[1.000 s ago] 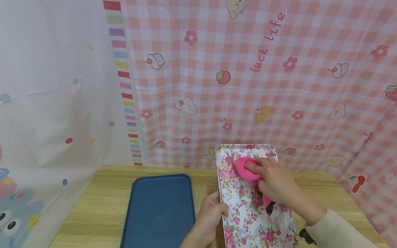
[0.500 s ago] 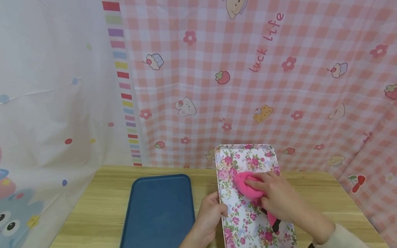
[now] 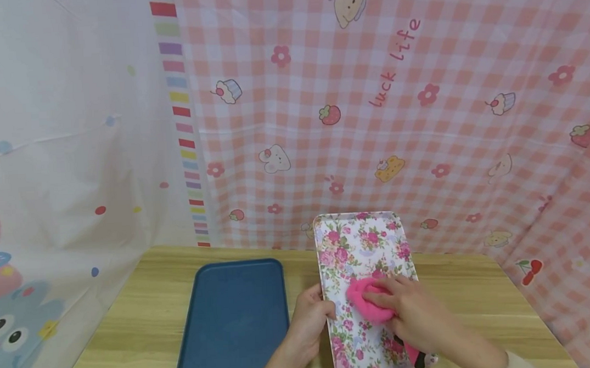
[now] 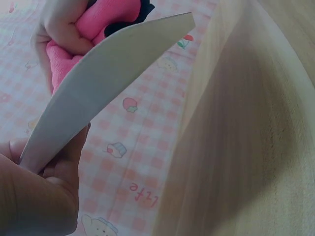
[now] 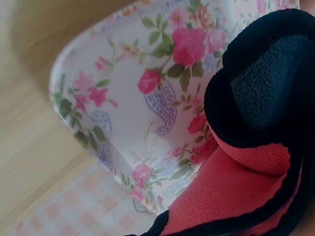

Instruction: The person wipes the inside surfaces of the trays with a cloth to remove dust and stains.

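A white tray with pink roses is held tilted up over the right half of the table. My left hand grips its left edge, thumb on the printed face; the left wrist view shows the tray's pale side rising from that hand. Bunched in my right hand is a pink cloth with black edging, pressed against the middle of the tray. In the right wrist view the folded cloth hides part of the flowered tray.
A dark blue tray lies flat on the wooden table, left of my left hand. Behind the table hangs a pink checked curtain, and a white printed curtain closes off the left side.
My right hand has slid the cloth down the tray from near its top to the middle. The tray's upper end has shifted slightly left. My left hand keeps its grip.
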A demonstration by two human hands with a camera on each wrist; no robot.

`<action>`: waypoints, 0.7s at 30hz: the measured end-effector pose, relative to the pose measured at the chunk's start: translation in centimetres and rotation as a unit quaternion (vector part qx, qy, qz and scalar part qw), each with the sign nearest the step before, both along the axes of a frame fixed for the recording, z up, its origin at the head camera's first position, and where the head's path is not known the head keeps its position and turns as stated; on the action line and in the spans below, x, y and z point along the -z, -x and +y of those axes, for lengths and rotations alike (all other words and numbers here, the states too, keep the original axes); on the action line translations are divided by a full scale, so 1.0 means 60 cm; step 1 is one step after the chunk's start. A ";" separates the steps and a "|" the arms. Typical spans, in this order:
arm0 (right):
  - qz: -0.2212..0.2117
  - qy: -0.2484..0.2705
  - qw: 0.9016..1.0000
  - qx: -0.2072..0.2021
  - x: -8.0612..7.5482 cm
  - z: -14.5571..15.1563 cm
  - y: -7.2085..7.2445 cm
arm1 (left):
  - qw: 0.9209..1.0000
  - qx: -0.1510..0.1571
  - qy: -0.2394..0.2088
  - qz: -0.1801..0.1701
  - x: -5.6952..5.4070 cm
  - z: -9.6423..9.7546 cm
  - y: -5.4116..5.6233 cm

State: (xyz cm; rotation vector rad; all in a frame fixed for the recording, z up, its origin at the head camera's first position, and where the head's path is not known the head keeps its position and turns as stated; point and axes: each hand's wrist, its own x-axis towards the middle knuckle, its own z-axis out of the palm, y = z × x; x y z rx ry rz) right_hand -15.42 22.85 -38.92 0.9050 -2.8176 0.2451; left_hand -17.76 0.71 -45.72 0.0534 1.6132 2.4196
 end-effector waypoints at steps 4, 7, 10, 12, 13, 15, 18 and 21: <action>0.004 -0.008 1.000 -0.021 0.009 0.005 -0.009 | 1.000 -0.006 0.002 0.000 0.001 0.001 -0.001; 0.012 -0.017 0.999 -0.040 0.017 0.010 -0.015 | 1.000 -0.007 0.002 0.002 0.001 0.000 -0.001; 0.023 -0.021 0.998 -0.058 0.024 0.013 -0.020 | 1.000 -0.009 0.001 0.006 0.000 -0.001 -0.001; 0.029 -0.022 0.997 -0.066 0.028 0.015 -0.024 | 1.000 -0.010 0.001 0.006 -0.001 -0.001 -0.001; 0.030 -0.022 0.997 -0.070 0.030 0.016 -0.026 | 1.000 -0.011 0.002 0.006 -0.001 -0.001 -0.001; 0.024 -0.020 0.997 -0.075 0.034 0.018 -0.029 | 1.000 -0.011 0.003 0.005 -0.002 -0.001 -0.001; 0.012 -0.016 0.996 -0.086 0.039 0.022 -0.035 | 1.000 -0.010 0.001 0.003 -0.002 -0.001 -0.001; 0.008 -0.011 0.995 -0.100 0.044 0.027 -0.040 | 1.000 -0.009 -0.003 0.004 -0.001 0.000 0.000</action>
